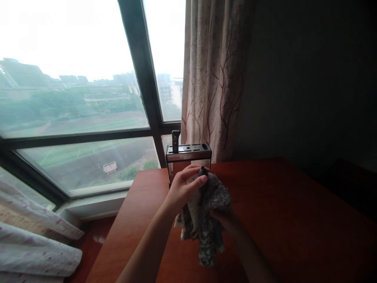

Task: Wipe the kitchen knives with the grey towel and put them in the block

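Note:
My left hand grips a small black object with a rounded, narrowing top between thumb and fingers. The lower part of that object is hidden, so its kind is unclear. A grey fluffy cloth is bunched against it, with patterned folds hanging down over the table. From the right, my right hand is closed on the cloth, its fingers mostly covered and in shadow. Just beyond my hands stands a knife block with a slotted metallic top and see-through sides. One black-handled knife sticks up from its left slot.
The reddish-brown wooden table runs under my hands, its left edge beside the window. A branch-patterned curtain hangs behind the knife block. At the lower left is a spotted white curtain. The right side is dark.

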Tool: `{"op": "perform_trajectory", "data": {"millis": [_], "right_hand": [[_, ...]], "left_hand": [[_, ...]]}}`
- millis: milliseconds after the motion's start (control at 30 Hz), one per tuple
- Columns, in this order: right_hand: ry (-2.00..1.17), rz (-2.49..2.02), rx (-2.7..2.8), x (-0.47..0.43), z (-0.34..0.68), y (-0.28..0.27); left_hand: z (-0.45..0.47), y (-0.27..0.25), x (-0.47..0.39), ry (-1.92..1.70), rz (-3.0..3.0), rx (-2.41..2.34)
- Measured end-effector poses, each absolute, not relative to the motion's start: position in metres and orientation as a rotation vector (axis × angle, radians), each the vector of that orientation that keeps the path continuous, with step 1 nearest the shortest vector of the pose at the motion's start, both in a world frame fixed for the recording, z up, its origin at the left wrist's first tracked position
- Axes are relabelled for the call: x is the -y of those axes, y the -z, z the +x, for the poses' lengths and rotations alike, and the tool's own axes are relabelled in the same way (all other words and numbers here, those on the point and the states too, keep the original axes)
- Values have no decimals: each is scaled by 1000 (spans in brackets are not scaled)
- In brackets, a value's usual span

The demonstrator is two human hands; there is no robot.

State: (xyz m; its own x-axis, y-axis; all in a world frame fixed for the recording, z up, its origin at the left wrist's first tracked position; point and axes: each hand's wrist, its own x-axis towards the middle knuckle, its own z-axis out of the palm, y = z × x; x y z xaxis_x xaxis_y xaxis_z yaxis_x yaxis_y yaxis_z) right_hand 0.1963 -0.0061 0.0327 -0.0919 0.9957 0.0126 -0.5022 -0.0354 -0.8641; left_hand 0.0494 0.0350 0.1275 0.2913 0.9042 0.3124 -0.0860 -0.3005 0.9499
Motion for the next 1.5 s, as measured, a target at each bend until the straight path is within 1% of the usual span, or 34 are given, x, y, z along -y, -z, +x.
{"op": "perform_trajectory", "data": {"millis": [133,267,367,433,567,733,800,967,1033,1133,1333,1500], "right_hand": [[-1694,-769,684,10,197,-4],[-1763,-802,659,18,199,20],[-1813,-787,700,26,198,21],[-1774,-814,814,28,196,13],[-1535,-875,1099,20,189,-15],[-1369,-863,1111,5,182,-35],[-1344,-861,1099,1,181,-36],[-1316,-899,1090,1,184,-36],[-1312,-898,1122,3,186,-36],[-1274,-896,1222,6,189,-36],[-1238,-908,1325,18,191,-27],[-1254,-936,1323,23,187,-20]], "left_hand": [[50,-136,-35,-1254,1428,-833],[45,-138,-41,-1295,1219,-868],[43,-135,-48,-1371,1199,-867],[45,-133,-50,-1411,1204,-894],[53,-130,-47,-1394,1312,-931],[55,-133,-42,-1362,1409,-919],[52,-132,-41,-1349,1417,-888],[46,-123,-38,-1173,1383,-763],[46,-120,-36,-1171,1344,-748],[47,-121,-37,-1216,1267,-761],[45,-130,-48,-1432,1161,-899],[47,-125,-57,-1493,1240,-907]]}}
